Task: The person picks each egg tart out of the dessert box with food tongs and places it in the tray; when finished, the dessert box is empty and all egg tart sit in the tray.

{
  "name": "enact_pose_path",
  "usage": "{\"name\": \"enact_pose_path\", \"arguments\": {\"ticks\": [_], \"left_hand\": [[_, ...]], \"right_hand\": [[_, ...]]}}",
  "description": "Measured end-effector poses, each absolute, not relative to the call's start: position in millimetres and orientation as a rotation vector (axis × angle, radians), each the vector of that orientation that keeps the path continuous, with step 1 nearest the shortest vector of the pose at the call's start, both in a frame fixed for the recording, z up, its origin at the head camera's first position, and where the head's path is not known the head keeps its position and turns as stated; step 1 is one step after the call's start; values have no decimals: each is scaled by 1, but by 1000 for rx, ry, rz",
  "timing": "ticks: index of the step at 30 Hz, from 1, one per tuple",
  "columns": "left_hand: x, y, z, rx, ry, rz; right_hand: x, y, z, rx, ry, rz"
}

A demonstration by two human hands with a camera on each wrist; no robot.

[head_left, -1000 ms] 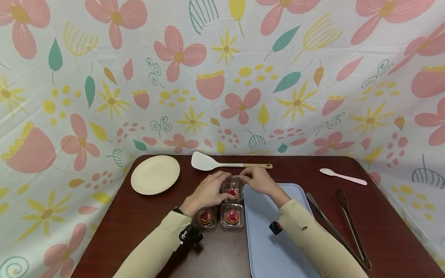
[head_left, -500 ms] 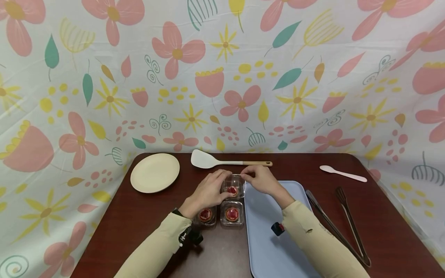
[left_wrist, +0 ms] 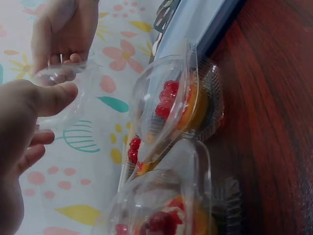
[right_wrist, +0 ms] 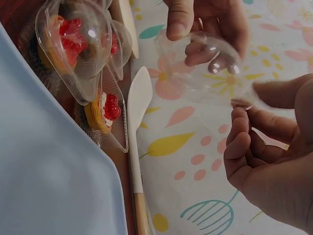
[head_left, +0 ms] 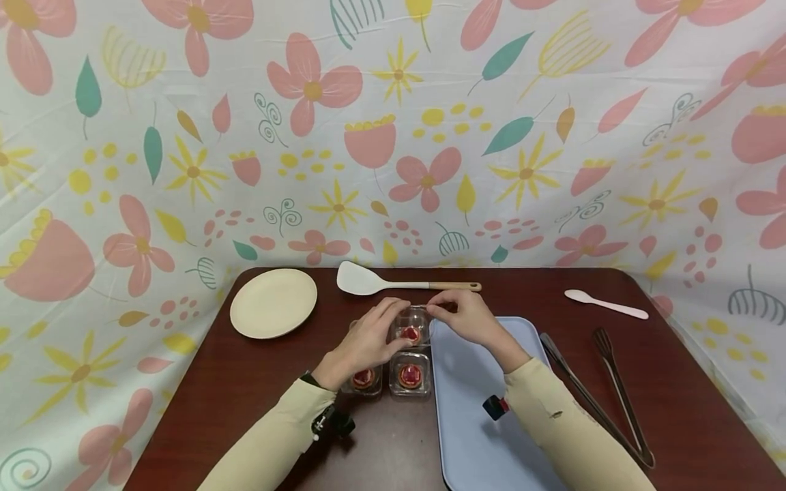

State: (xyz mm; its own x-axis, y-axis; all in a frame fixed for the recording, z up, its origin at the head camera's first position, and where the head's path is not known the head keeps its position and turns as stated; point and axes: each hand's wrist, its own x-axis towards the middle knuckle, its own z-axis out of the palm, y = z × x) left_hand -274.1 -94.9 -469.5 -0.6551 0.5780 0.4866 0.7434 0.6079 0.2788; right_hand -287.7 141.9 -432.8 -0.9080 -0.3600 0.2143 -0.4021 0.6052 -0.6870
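My left hand (head_left: 367, 339) is at the far clear plastic container (head_left: 401, 332), whose base holds a red-topped tart (right_wrist: 108, 108). Its lid (right_wrist: 195, 68) stands raised, with the left thumb on its edge and the other fingers showing through the plastic. The right hand (head_left: 464, 319) pinches a corner of this lid between thumb and fingertips. In front of it, a lidded container (head_left: 410, 387) holds another red tart (head_left: 409, 376). To its left sits one more tart container (head_left: 364, 390), partly under the left wrist.
A blue tray (head_left: 473, 436) lies right of the containers, with metal tongs (head_left: 589, 402) beside it. Behind are a white spatula (head_left: 368, 281) and, at far right, a pale pink spoon (head_left: 604, 304). A cream plate (head_left: 273, 304) sits back left. A flowered cloth (head_left: 393, 136) hangs behind the table.
The head view has tilted slightly, so the table things sit a little higher in it. Both hands keep their hold at the far container's lid; the right forearm shifts slightly rightward.
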Motion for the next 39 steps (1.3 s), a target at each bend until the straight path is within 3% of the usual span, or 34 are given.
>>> {"name": "enact_pose_path", "arguments": {"ticks": [10, 23, 39], "left_hand": [[-273, -96, -461, -1125, -2314, -579], [-266, -97, -463, -1185, -2081, -518], [-259, -93, -464, -1203, -2017, -499]], "right_hand": [[-284, 144, -430, 472, -2863, 1576], [-273, 147, -436, 516, -2812, 2339], [-264, 145, -441, 562, -2698, 2629]]}}
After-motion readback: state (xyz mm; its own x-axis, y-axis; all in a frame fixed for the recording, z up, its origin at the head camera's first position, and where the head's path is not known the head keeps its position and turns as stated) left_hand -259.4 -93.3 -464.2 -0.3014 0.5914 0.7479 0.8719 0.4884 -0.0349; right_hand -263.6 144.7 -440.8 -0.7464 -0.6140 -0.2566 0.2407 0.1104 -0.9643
